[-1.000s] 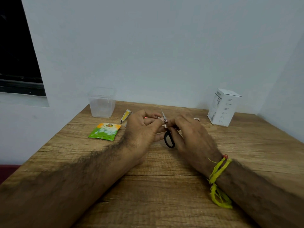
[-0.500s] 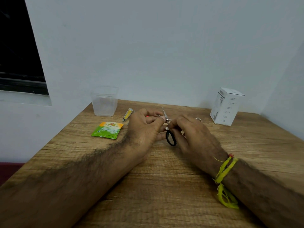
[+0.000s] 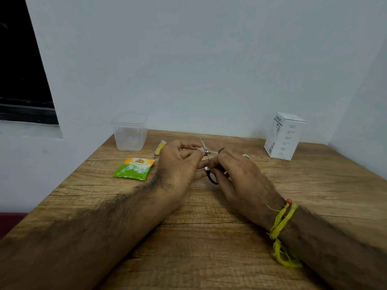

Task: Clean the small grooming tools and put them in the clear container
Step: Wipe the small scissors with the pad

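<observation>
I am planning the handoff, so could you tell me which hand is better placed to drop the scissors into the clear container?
Probably the left hand: the clear container stands on its side, while both hands hold the scissors.

Wooden table [image 3: 209, 237] w/ visible grain fills the near view, pushed into a corner. Pale bluish-white wall [image 3: 188, 59] behind; 2nd wall at far right. Dark window [image 3: 21, 70] at left w/ white sill. Light dim, even.
</observation>
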